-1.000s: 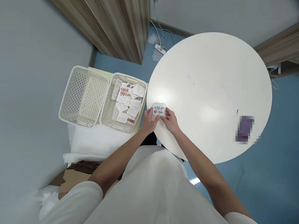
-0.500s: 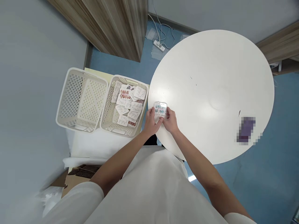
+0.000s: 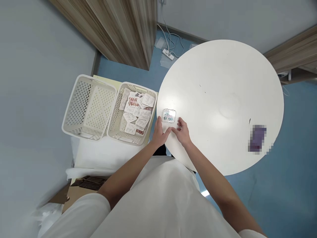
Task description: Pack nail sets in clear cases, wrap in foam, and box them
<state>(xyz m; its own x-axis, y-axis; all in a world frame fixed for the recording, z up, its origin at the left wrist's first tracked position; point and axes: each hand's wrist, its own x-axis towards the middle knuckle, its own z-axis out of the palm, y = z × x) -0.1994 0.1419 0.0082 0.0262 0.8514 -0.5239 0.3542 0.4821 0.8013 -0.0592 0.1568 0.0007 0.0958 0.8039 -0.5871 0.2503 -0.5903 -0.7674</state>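
Note:
A small clear plastic case [image 3: 169, 112] with teal round pieces inside lies near the left edge of the white round table. My left hand [image 3: 159, 134] rests at the case's lower left corner, fingers stretched and thumb pointing right; whether it touches the case I cannot tell. On the other side, my right hand [image 3: 182, 132] is a little apart from the case, its fingers loosely curved with nothing in them. The two thumb tips nearly meet just below the case.
Left of the table stands a white basket [image 3: 113, 115] holding several printed cards [image 3: 133, 119]. Beside it is another perforated white basket [image 3: 74, 99]. A blurred purple object [image 3: 258, 138] lies at the table's [image 3: 235, 79] right. A power strip [image 3: 168, 54] sits on the floor behind.
My hands have let go of the clear case, and my right hand has moved off to its right. The case now lies on the table. The view has shifted slightly.

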